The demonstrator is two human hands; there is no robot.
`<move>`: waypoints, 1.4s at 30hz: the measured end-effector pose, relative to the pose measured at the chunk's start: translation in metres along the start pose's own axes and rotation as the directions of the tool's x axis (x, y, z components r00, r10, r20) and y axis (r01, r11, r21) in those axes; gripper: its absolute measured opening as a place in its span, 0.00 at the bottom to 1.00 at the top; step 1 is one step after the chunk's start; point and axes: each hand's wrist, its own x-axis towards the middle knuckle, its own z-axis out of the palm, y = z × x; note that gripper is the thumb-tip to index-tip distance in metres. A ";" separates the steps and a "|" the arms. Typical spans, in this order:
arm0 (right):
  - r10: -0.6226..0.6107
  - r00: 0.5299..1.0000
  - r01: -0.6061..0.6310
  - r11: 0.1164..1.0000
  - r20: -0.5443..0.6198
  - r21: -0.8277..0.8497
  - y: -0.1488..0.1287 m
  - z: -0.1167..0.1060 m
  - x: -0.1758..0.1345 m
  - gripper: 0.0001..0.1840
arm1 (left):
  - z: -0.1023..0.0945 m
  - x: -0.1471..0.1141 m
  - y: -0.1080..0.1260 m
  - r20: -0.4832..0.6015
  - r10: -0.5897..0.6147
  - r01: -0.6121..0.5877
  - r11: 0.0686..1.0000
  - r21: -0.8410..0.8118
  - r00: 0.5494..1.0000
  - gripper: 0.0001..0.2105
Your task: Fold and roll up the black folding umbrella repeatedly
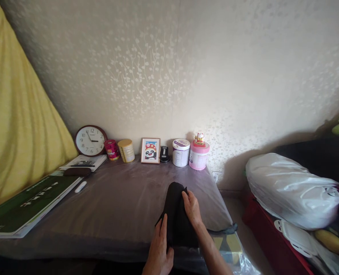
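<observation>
A dark, soft-looking black folded cloth item (pixel 178 214) is held over the front edge of the covered table, longer than wide and rounded at its far end. Its exact kind cannot be told. My right hand (pixel 191 208) is closed on its upper right edge, pinching a small corner between thumb and fingers. Along the lower left side lies my left hand (pixel 159 244), its fingers pressed together against the item and its thumb near the bottom edge. Part of the item's near end is hidden by my hands and forearm.
A grey-brown cover (pixel 114 206) lies over the table. Along the wall stand a clock (pixel 91 140), a red tin (pixel 112 149), a yellow tin (pixel 126 150), a framed panda picture (pixel 150 151) and two tubs (pixel 181 153). A green book (pixel 34 200) lies left; a white bag (pixel 292 187) right.
</observation>
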 end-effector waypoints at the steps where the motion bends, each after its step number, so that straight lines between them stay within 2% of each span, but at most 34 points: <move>1: 0.005 1.000 -0.005 1.000 -0.005 -0.010 -0.001 0.006 0.001 0.21 | 0.000 0.000 0.000 0.001 -0.002 0.002 1.000 0.004 1.000 0.41; 4: 0.009 1.000 -0.008 0.996 0.008 -0.085 -0.005 0.021 0.001 0.20 | -0.001 0.001 -0.003 0.006 -0.010 0.010 1.000 0.024 1.000 0.41; 7: 0.028 0.997 -0.011 0.977 0.079 -0.214 -0.014 0.031 0.001 0.18 | 0.001 0.002 -0.008 0.003 -0.014 0.014 0.999 0.037 1.000 0.42; 12: 0.124 0.964 -0.004 0.892 0.236 -0.451 -0.035 0.035 0.003 0.18 | -0.001 0.003 -0.014 -0.001 0.032 -0.032 0.997 0.073 0.999 0.40; 15: 0.135 0.946 0.036 0.861 0.296 -0.507 -0.043 0.036 0.002 0.18 | -0.005 0.004 -0.013 0.001 0.030 -0.030 0.991 0.127 1.000 0.37; 23: 0.033 0.897 0.159 0.905 0.440 -0.394 -0.048 0.036 -0.007 0.13 | -0.010 0.003 -0.010 -0.024 0.002 0.004 0.970 0.245 1.000 0.30; 27: -0.029 0.878 0.200 0.929 0.477 -0.313 -0.049 0.032 -0.012 0.10 | -0.004 0.001 -0.021 -0.038 0.017 -0.003 0.942 0.336 0.999 0.29; 29: -0.039 0.870 0.214 0.928 0.491 -0.306 -0.050 0.030 -0.014 0.10 | -0.001 -0.002 -0.031 -0.075 0.052 -0.022 0.937 0.348 0.996 0.30; 32: -0.042 0.861 0.233 0.918 0.506 -0.320 -0.050 0.031 -0.015 0.10 | -0.003 -0.008 -0.040 -0.119 0.164 -0.114 0.933 0.342 0.979 0.33; 34: -0.045 0.861 0.241 0.913 0.507 -0.329 -0.050 0.031 -0.015 0.10 | -0.009 -0.013 -0.037 -0.196 0.215 -0.134 0.924 0.359 0.957 0.36; 36: -0.047 0.860 0.246 0.911 0.508 -0.331 -0.048 0.033 -0.015 0.10 | -0.015 -0.015 -0.027 -0.323 0.233 -0.083 0.905 0.418 0.917 0.36; 37: -0.047 0.860 0.246 0.911 0.508 -0.331 -0.048 0.033 -0.015 0.10 | -0.018 -0.015 -0.022 -0.352 0.254 -0.075 0.889 0.452 0.901 0.35; 38: -0.046 0.860 0.244 0.912 0.508 -0.330 -0.047 0.034 -0.015 0.11 | -0.020 -0.014 -0.017 -0.333 0.293 -0.106 0.870 0.482 0.896 0.33; 40: -0.043 0.861 0.236 0.916 0.507 -0.323 -0.047 0.034 -0.015 0.11 | -0.019 -0.010 -0.011 -0.216 0.338 -0.192 0.842 0.504 0.916 0.32; 42: -0.040 0.863 0.227 0.921 0.504 -0.316 -0.047 0.034 -0.015 0.11 | -0.015 -0.005 -0.013 -0.120 0.289 -0.201 0.858 0.472 0.950 0.32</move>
